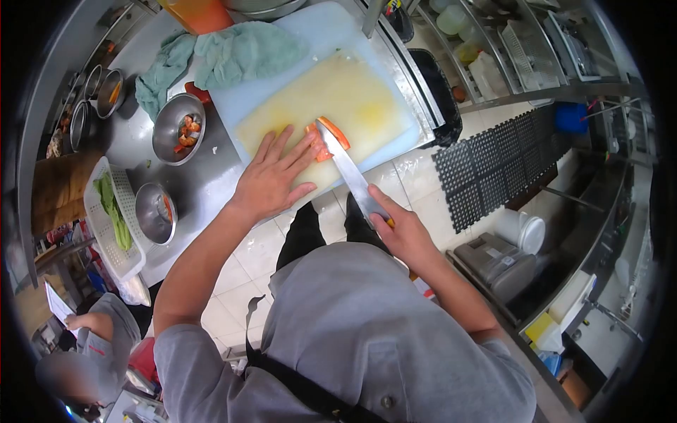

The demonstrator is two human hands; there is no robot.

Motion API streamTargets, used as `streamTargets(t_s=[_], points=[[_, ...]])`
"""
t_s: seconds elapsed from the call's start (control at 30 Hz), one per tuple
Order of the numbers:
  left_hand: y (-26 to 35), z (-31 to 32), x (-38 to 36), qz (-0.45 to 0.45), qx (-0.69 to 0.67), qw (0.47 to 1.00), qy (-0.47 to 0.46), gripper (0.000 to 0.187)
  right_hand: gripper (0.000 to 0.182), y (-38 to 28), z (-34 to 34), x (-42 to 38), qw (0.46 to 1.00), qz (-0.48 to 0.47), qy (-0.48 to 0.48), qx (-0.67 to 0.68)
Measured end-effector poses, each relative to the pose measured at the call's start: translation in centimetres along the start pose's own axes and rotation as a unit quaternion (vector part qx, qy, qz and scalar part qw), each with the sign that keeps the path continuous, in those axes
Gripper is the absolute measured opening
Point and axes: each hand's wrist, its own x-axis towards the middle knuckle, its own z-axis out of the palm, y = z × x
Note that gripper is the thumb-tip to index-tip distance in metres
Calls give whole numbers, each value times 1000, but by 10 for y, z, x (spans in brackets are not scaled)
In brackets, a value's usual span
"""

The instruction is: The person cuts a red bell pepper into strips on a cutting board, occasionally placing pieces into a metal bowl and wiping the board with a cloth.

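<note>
My left hand point(273, 176) lies flat on the pale cutting board point(338, 92), its fingertips pressing an orange carrot piece point(326, 139). My right hand point(400, 229) grips the handle of a large knife point(345, 166), whose blade tip rests across the carrot, between two orange pieces. The board sits on a steel counter point(204, 180).
A steel bowl point(178, 129) with chopped orange pieces stands left of the board, a second bowl point(155, 211) and a white basket point(106, 218) of greens nearer. A green cloth point(233, 53) lies behind. Black floor mats point(493, 162) are at right. Another person point(92, 345) crouches lower left.
</note>
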Motion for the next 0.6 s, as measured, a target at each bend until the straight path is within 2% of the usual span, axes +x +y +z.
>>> streamTargets(t_s=[0.27,0.43,0.6], points=[[-5,7,1,15,-3,1000,15,77,57,-7,17,-1,994,53,-5,91],[-5,7,2,18,-17,999,29,77,54,1,28,4,991,9,32,132],[-5,8,1,17,-26,999,31,76,55,1,30,11,990,6,23,139]])
